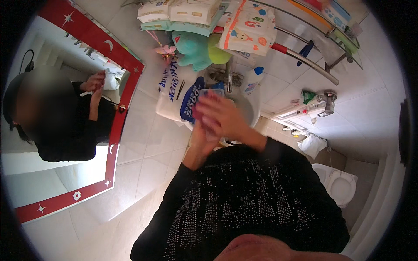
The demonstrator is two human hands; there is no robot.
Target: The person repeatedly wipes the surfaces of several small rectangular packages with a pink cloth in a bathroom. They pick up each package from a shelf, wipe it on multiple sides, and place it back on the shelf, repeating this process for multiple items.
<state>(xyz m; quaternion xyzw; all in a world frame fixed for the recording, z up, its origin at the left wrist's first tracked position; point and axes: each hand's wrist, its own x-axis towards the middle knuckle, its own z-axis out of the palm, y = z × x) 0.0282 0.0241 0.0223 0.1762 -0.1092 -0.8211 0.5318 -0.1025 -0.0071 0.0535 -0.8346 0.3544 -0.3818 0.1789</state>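
Observation:
In front of my chest, over the edge of the washbasin [250,108], my two hands come together. My right hand [225,116] lies across the top, its fingers bent and blurred by motion. Beneath it, my left hand [203,138] reaches up from the lower left, its fingers mostly hidden. A pinkish-red, partly see-through thing [201,116] shows between them; its kind is not clear. Just beyond my fingers sits a large white plastic pack [170,104] with blue print, and dark tweezers-like sticks [180,89] lie on it. The mirror [65,117] on the left reflects my raised hands.
Behind the basin stand a faucet [229,71], a white bottle with a blue cap [252,80] and a teal plush toy [191,48]. Wipes packs [248,28] sit on the metal rack [305,56] above. A toilet [342,187] is at the lower right.

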